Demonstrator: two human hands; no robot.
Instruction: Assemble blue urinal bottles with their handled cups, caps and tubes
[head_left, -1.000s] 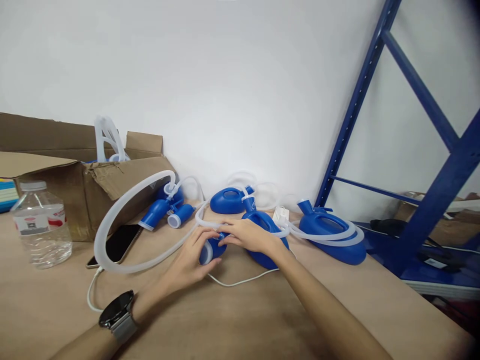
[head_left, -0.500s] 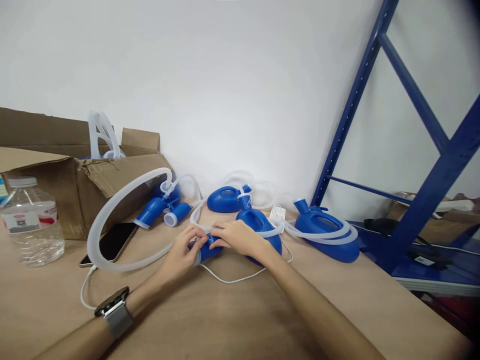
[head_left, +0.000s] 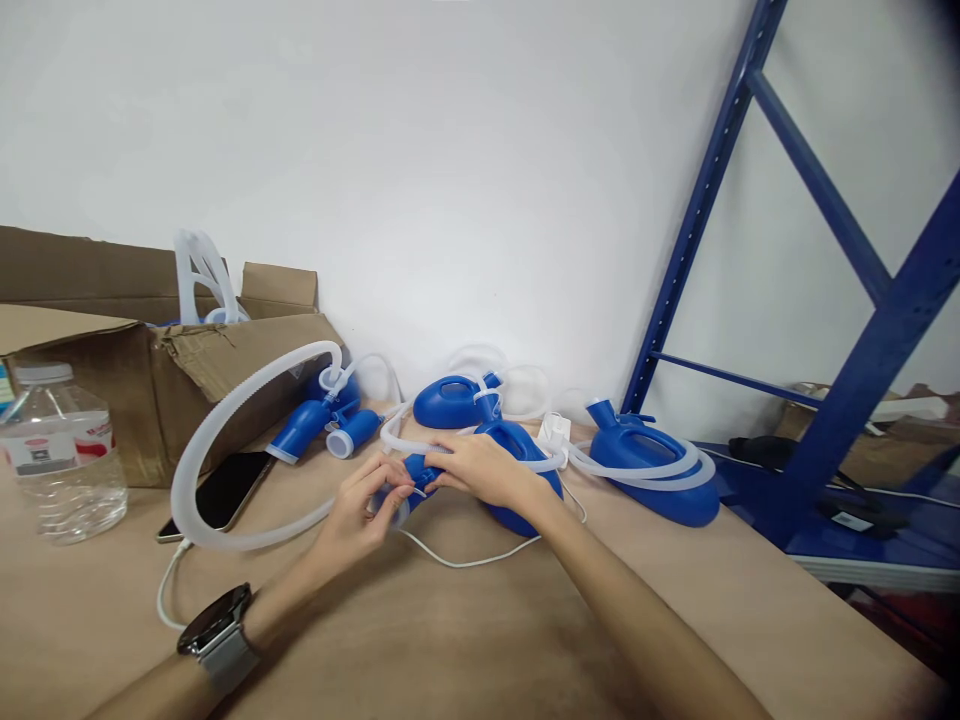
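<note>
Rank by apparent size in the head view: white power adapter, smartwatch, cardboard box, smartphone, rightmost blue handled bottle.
1. Cardboard box
2. Rightmost blue handled bottle
3. Smartphone and smartwatch: too close to rank; the watch is nearer the camera
4. White power adapter

Behind the fingers of my left hand (head_left: 356,508), around the wrist, I wear a watch (head_left: 217,616) with a round, glossy black face, a dark rim and a broad silver-grey strap (head_left: 229,660). Behind the fingers of my right hand (head_left: 484,470), wrist and forearm are bare.
</note>
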